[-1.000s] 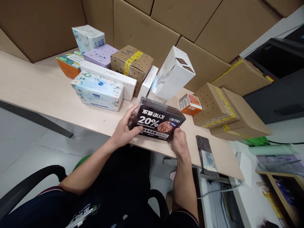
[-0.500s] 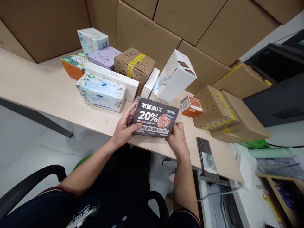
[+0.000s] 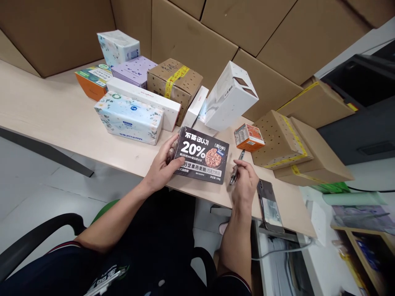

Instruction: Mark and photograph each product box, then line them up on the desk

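Tilted up above the table's front edge is a black snack box with "20%" and a round cookie printed on it. My left hand grips its left side, thumb on the front face. To the right of the box, my right hand is apart from it and closed on a dark pen. The pen slants with one end up toward a small orange box on the table. Beside my right wrist lies a phone.
Behind the snack box stand a tissue pack, a long white box, a taped carton, a purple box and a tall white box. Taped cartons are stacked at right. Large cardboard boxes wall the back.
My right hand has let go of the snack box's right side and moved right. A pen now shows in its fingers. The left hand keeps its hold on the box.
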The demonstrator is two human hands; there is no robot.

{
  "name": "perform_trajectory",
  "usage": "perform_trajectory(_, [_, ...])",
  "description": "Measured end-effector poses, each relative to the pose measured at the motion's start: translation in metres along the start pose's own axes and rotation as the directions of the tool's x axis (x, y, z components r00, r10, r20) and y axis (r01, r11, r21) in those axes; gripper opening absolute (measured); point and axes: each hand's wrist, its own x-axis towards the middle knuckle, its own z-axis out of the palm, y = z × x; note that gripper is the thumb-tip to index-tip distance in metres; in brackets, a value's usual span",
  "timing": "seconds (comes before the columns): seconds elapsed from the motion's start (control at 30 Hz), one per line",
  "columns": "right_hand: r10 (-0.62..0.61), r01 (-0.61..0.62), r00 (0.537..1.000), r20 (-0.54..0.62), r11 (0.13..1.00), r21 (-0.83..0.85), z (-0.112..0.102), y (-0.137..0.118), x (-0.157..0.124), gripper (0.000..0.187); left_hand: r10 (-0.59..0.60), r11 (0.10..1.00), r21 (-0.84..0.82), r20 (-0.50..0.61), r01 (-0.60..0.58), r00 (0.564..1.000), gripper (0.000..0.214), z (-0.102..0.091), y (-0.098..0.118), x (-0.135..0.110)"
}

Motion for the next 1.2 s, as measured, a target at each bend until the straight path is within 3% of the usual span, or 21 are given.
perform_trajectory(0.1, [0.017, 0.022, 0.989, -0.149, 0.966, 0.258, 0.002, -0.004, 0.000, 0.022, -0.062, 0.992, 0.112, -0.010, 0.063, 0.998, 0.072, -0.001, 0.000, -0.001])
perform_trajectory(0.3, [-0.127, 0.236, 0.941, -0.314, 0.910, 0.341, 0.008, -0.016, 0.003, 0.032, -0.108, 0.880, 0.469, 0.034, 0.080, 0.994, 0.070, 0.000, 0.013, 0.002])
perform_trajectory(0.47, [-0.081, 0.240, 0.929, -0.361, 0.874, 0.423, 0.009, -0.027, 0.007, 0.026, -0.111, 0.812, 0.583, 0.096, 0.035, 0.989, 0.062, 0.004, 0.019, 0.002])
perform_trajectory(0.6, [-0.081, 0.200, 0.964, -0.254, 0.851, 0.486, 0.009, -0.044, 0.009, 0.023, -0.066, 0.836, 0.549, 0.098, 0.002, 0.993, 0.058, 0.004, 0.013, -0.002])
perform_trajectory(0.7, [-0.137, 0.156, 0.988, -0.076, 0.851, 0.502, 0.013, -0.059, 0.011, 0.029, -0.038, 0.849, 0.528, 0.110, -0.026, 0.993, 0.045, 0.003, 0.008, -0.004])
perform_trajectory(0.83, [-0.155, 0.085, 0.979, 0.133, 0.901, 0.426, 0.026, -0.067, 0.013, 0.018, -0.026, 0.858, 0.512, 0.129, -0.043, 0.991, 0.035, 0.002, 0.007, -0.005])
perform_trajectory(1.03, [-0.094, 0.050, 0.983, 0.157, 0.965, 0.258, 0.041, -0.061, 0.011, 0.019, -0.022, 0.833, 0.550, 0.149, -0.064, 0.989, 0.037, 0.004, 0.008, -0.006])
perform_trajectory(1.2, [-0.142, 0.115, 0.971, 0.192, 0.983, 0.142, 0.041, -0.059, 0.008, 0.021, 0.009, 0.817, 0.570, 0.145, -0.091, 0.989, 0.039, 0.005, 0.007, -0.006])
